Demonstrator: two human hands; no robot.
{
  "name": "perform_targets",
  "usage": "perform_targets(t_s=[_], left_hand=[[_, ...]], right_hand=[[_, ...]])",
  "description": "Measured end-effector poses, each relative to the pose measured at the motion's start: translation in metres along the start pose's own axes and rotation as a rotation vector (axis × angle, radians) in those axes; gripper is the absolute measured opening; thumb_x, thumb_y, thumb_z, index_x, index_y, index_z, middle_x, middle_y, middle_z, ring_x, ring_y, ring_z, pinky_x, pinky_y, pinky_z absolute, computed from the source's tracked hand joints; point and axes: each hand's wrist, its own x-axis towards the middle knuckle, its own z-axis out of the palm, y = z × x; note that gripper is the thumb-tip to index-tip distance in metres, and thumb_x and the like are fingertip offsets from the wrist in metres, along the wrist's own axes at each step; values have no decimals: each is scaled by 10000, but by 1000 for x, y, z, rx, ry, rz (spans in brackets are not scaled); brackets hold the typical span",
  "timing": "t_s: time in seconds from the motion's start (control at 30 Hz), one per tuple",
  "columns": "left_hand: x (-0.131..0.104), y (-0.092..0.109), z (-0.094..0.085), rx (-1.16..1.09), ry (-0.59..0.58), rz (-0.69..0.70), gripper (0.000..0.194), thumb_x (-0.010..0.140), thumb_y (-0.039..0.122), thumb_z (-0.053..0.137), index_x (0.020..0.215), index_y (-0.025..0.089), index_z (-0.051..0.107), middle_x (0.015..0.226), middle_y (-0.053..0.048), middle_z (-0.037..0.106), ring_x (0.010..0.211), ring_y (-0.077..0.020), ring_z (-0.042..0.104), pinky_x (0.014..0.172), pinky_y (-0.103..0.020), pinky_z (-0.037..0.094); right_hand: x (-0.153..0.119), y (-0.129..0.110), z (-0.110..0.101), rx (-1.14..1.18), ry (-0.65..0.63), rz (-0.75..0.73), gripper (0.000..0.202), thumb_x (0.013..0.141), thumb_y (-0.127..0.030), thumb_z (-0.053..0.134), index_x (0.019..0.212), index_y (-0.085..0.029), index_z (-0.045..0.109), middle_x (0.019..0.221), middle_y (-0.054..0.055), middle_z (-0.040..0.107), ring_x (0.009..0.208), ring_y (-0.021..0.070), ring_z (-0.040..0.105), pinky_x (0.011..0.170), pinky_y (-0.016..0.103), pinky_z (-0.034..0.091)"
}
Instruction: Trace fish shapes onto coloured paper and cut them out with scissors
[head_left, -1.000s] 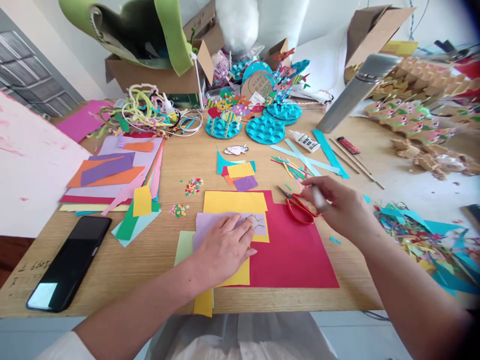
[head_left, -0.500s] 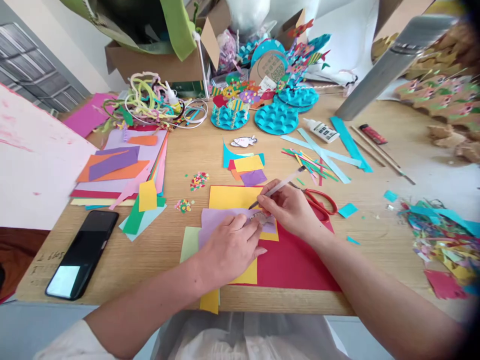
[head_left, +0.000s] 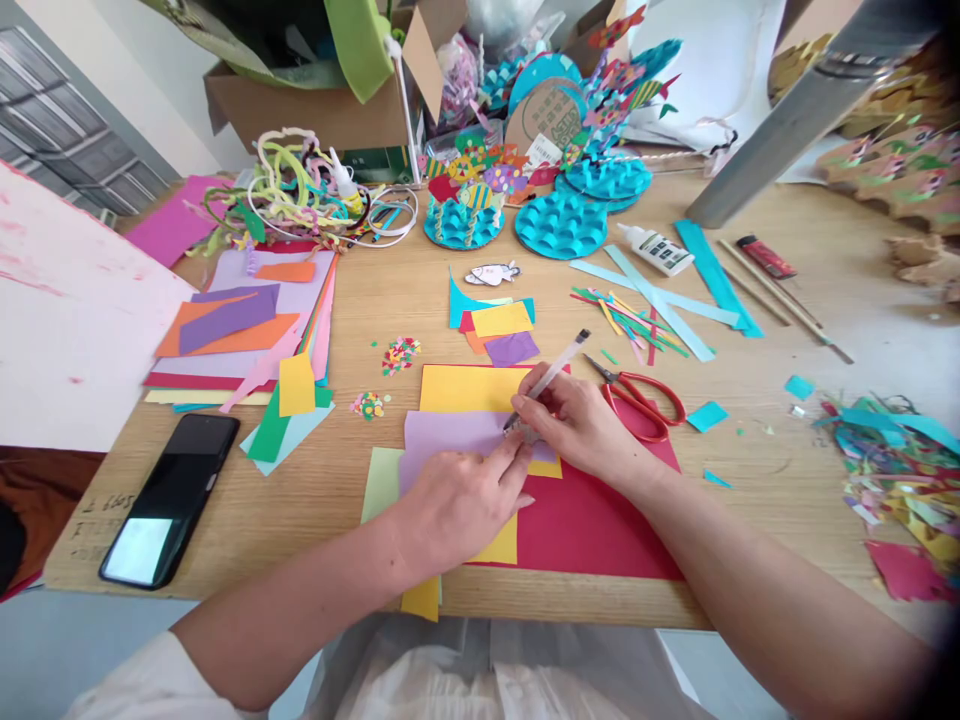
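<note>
My right hand [head_left: 581, 420] grips a pen [head_left: 561, 362], its tip down beside a small pale cut-out [head_left: 522, 428] on lilac paper [head_left: 450, 440]. My left hand [head_left: 465, 495] lies with fingers stretched out, fingertips pressing on the cut-out. The cut-out is partly hidden by both hands. Under the lilac sheet are yellow paper [head_left: 465, 388], pale green paper [head_left: 382, 478] and a large red sheet [head_left: 600, 530]. Red-handled scissors [head_left: 622, 378] lie just beyond my right hand, blades apart. Farther back lies a white fish cut-out [head_left: 492, 273].
At left are a phone [head_left: 169, 500] and stacked coloured paper [head_left: 225, 355]. Behind stand blue egg-tray pieces [head_left: 561, 225]. A glue bottle [head_left: 656, 250], blue strips [head_left: 652, 310] and a grey post [head_left: 780, 130] are at right, with a scrap pile [head_left: 892, 450].
The pen tip and right hand have shifted slightly right along the cut-out. The left fingers have moved a little down and right, and the whole view has shifted slightly.
</note>
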Motion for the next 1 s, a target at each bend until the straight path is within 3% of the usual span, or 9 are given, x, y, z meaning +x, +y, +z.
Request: perform_targets(t_s=[0.13,0.3,0.77,1.0], left_hand=[[0,0,-4,15,-29,4,382,950,397,501,1200,111,532,1362,-165,553,721,-179,691,482,-316,492],[-1,0,-5,8,-35,-6,239,954,387,488,997,157,538,1341,-119,577,639,-179,679,431,-334,474],[0,0,-7,9,-31,-9,232,946,411,504,940,179,495,1291,-84,608,626,-171,659,417,-324,433],[0,1,-7,11,-25,-11,249,943,417,510,917,170,497,1246,-117,619,633,-153,653,428,-280,404]], right_hand=[[1,0,1,-40,6,-20,88,834,-207,511,755,-171,528,620,-19,545,500,93,467,479,227,368],[0,1,1,-67,-1,-38,90,841,-206,502,761,-169,523,621,-17,547,490,89,454,478,225,360],[1,3,3,-64,-36,-40,66,843,-197,508,779,-181,515,644,-5,575,501,100,470,486,229,373],[1,4,3,-54,-50,-40,56,842,-199,502,788,-184,509,647,2,592,508,107,491,493,235,383]])
